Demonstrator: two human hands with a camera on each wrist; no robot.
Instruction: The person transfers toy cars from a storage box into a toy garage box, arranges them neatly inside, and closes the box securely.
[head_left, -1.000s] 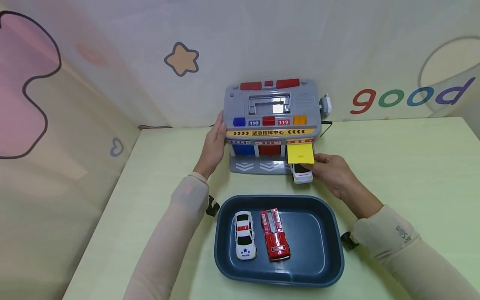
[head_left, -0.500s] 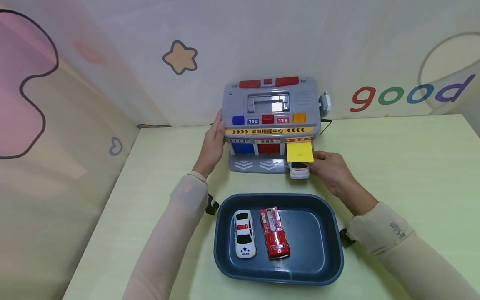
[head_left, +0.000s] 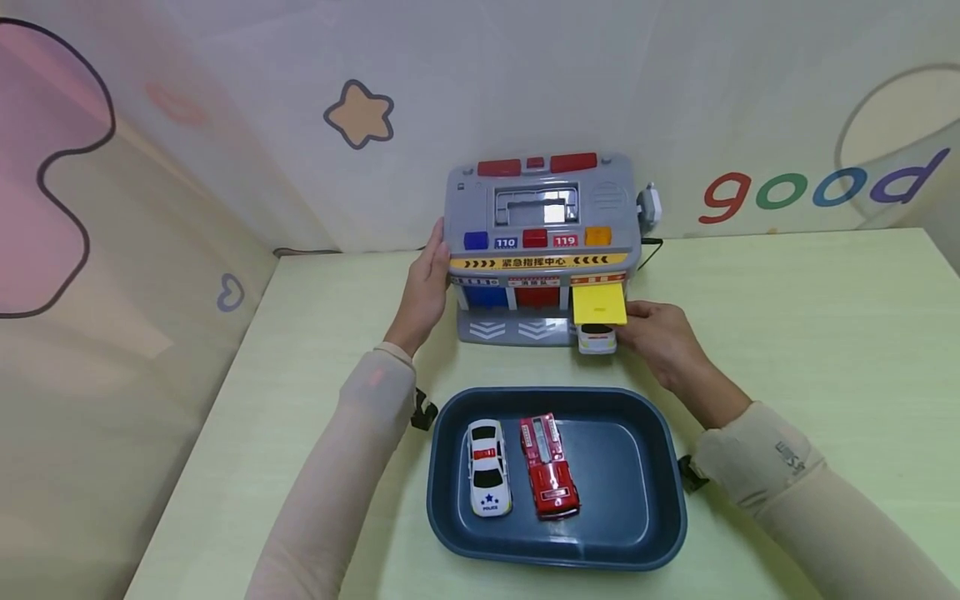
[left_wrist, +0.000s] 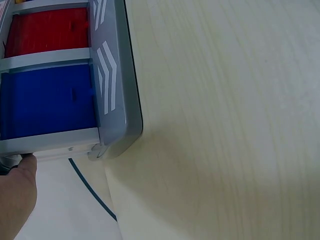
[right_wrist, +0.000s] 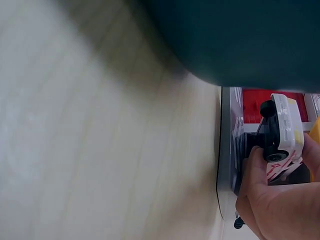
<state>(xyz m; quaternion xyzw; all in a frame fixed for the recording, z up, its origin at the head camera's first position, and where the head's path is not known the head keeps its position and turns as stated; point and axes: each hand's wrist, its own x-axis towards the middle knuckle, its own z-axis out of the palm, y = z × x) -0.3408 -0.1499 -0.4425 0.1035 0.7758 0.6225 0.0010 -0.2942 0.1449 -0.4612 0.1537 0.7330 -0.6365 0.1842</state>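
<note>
A grey toy rescue station point(head_left: 468, 204) stands against the back wall. Against its left side rests my left hand point(head_left: 423, 292), fingers extended along the wall; in the left wrist view part of this hand point(left_wrist: 19, 197) touches the station beside the blue door point(left_wrist: 47, 102). At the right bay, my right hand point(head_left: 663, 342) pinches a white toy car point(head_left: 597, 342) with red lettering, its rear under the raised yellow door point(head_left: 600, 304). The right wrist view shows the car point(right_wrist: 290, 125) tilted nose-up between thumb and fingers, underside and wheels visible.
A dark blue tray point(head_left: 622, 560) sits in front of the station. Inside lie a white police car point(head_left: 489, 471) and a red toy fire truck point(head_left: 551, 479). The station's red door point(head_left: 538, 297) is down. A cable point(head_left: 652, 250) runs behind the station's right side.
My right hand has pushed the white toy car a little farther back under the yellow door. The left hand stays at the station's side, and the tray's cars have not moved.
</note>
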